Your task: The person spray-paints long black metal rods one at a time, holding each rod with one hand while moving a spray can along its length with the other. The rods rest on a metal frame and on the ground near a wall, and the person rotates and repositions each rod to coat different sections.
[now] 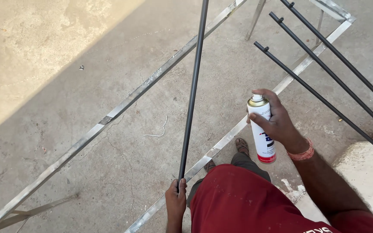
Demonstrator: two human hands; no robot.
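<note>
My left hand (176,199) grips the near end of a long black metal rod (192,90) that slopes up and away out of the top of the view. My right hand (277,123) holds a white spray can (262,133) upright, its nozzle at the top and a red band at its base, just to the right of the rod. A red thread bracelet circles my right wrist.
A metal frame of two long silvery bars (121,105) lies on the concrete floor below the rod. Three more black rods (324,99) lean across the upper right. A pale stone block (368,172) sits at lower right. My sandalled feet stand by the frame's near bar.
</note>
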